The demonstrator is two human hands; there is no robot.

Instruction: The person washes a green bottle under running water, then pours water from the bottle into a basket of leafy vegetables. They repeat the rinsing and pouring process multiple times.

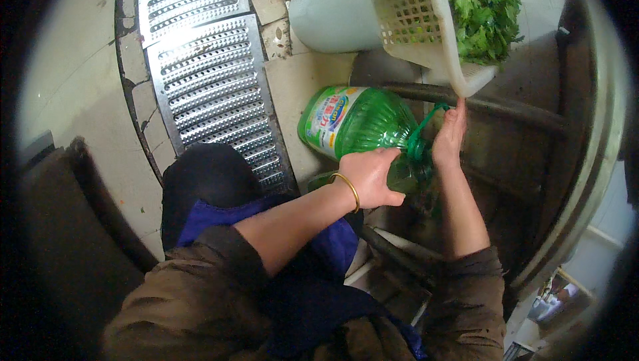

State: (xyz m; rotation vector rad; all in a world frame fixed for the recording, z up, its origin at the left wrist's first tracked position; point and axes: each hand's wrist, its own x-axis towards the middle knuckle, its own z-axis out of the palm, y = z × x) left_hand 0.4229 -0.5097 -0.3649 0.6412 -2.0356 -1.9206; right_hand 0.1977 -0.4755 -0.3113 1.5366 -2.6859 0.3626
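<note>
A large green plastic detergent bottle [377,118] with a printed label lies tilted on its side, its neck towards the right. My left hand [369,178], with a gold bangle at the wrist, is arched beside the bottle's shoulder, thumb spread from the fingers. Under that hand shows more see-through green plastic [407,173], perhaps a second bottle; whether I grip it is hidden. My right hand [451,133] is upright and edge-on just past the bottle's neck, near the end of its green carrying strap [424,123]. Its fingertips reach the corner of a white plastic basket [449,46].
Leafy green vegetables [481,11] fill the basket, which overhangs the bottle. Behind it stands a pale bucket [332,11]. Perforated metal drain covers [214,91] run along the tiled floor on the left. A metal frame bar [524,113] and a curved metal rim [594,136] are at right.
</note>
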